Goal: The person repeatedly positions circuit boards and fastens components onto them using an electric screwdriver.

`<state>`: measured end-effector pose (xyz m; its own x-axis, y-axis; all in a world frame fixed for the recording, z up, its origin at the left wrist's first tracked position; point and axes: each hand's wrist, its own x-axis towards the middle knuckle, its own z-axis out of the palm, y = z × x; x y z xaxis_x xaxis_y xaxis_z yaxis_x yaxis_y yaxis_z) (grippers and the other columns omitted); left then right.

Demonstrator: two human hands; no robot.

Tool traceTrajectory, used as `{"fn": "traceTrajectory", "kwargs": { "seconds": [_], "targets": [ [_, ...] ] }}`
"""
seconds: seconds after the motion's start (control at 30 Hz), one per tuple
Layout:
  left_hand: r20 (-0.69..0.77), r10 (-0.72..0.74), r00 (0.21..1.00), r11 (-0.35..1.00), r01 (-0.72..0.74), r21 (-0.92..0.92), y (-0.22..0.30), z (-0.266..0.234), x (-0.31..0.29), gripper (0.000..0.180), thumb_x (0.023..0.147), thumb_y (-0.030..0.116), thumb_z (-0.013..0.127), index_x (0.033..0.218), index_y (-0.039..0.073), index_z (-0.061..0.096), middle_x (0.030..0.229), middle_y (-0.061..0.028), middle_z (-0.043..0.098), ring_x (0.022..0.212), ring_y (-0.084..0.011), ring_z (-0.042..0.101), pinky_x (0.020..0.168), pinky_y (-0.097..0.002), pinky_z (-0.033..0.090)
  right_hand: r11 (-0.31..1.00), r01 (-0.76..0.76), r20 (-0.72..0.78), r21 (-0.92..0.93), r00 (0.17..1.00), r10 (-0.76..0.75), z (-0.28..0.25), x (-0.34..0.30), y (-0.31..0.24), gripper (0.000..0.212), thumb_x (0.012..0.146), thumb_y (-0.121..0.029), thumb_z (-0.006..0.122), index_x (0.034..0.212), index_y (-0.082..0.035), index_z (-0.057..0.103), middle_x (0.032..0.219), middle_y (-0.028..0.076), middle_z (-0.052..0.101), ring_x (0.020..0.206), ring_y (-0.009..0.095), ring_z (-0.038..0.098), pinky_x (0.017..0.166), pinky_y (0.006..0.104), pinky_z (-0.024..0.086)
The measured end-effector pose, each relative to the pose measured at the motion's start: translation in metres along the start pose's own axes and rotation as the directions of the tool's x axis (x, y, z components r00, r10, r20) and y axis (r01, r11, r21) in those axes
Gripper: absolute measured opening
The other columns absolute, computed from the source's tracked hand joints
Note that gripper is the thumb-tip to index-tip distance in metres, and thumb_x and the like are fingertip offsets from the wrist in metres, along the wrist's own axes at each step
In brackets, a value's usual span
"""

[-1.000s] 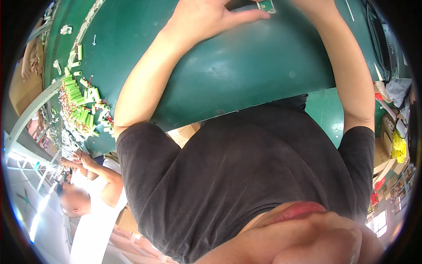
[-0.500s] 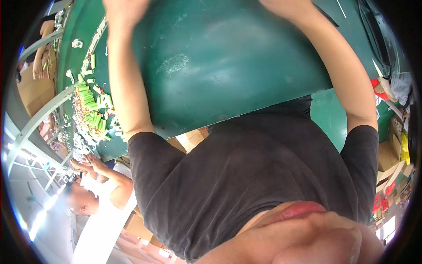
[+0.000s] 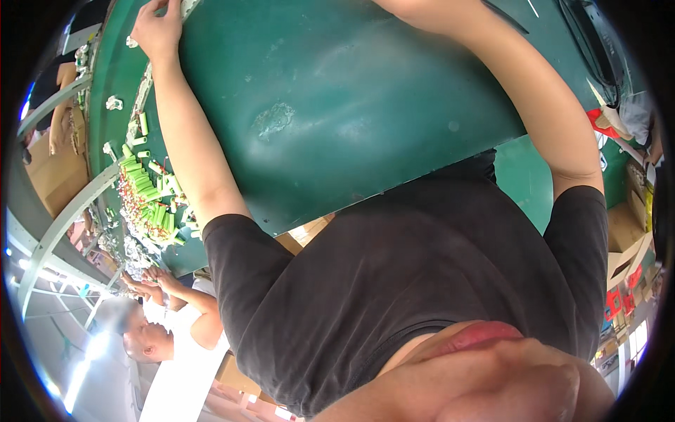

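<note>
My left hand [image 3: 158,32] reaches to the upper left, over the pale rail [image 3: 141,95] along the table's edge. Its thumb and fingers curve together at the picture's upper edge, and whatever they pinch cannot be made out. A small whitish part [image 3: 131,42] lies right beside this hand. My right hand [image 3: 418,10] is at the top, over the green tabletop [image 3: 337,141]; its fingers are cut off by the picture's edge. Below my left hand, beside the forearm, lies a heap of green cylinders [image 3: 144,186] with small red and white bits among them.
Another small whitish part [image 3: 114,103] sits on the green strip past the rail. At lower left a co-worker in white [image 3: 186,330] has both hands by the heap's far end. Dark cables [image 3: 598,49] lie at the right, with cardboard boxes [image 3: 626,239] below.
My left hand has moved left, from over the tabletop to the rail. My right hand has shifted left and partly out of the picture. The whole view has tilted slightly.
</note>
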<state>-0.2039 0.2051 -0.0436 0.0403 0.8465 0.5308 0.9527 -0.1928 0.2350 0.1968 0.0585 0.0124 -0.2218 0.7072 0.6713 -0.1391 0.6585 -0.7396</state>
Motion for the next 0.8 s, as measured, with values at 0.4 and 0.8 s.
{"fn": "traceTrajectory", "kwargs": {
  "seconds": [0.4, 0.8],
  "targets": [
    [0.027, -0.095, 0.995, 0.976, 0.098, -0.195, 0.054, -0.028, -0.016, 0.018, 0.096, 0.012, 0.071, 0.108, -0.001, 0.071, 0.090, -0.0093, 0.072, 0.080, -0.0154, 0.068, 0.076, -0.0295, 0.054, 0.852, -0.322, -0.039, 0.413, 0.928, 0.370, 0.015, 0.002, -0.016, 0.036, 0.091, 0.002, 0.070, 0.121, -0.004, 0.052, 0.089, -0.001, 0.057, 0.076, 0.007, 0.053, 0.069, 0.0242, 0.045],
    [0.093, 0.248, 0.964, 0.913, -0.201, -0.354, 0.208, -0.090, -0.057, 0.003, 0.093, 0.000, 0.068, 0.095, 0.000, 0.067, 0.084, -0.0086, 0.068, 0.074, -0.0158, 0.063, 0.070, -0.0301, 0.051, 0.990, 0.075, -0.098, 0.120, 0.993, -0.064, 0.010, -0.005, 0.007, 0.035, 0.092, 0.004, 0.069, 0.121, -0.004, 0.050, 0.084, 0.000, 0.059, 0.069, 0.007, 0.056, 0.061, 0.0231, 0.046]
  ]
}}
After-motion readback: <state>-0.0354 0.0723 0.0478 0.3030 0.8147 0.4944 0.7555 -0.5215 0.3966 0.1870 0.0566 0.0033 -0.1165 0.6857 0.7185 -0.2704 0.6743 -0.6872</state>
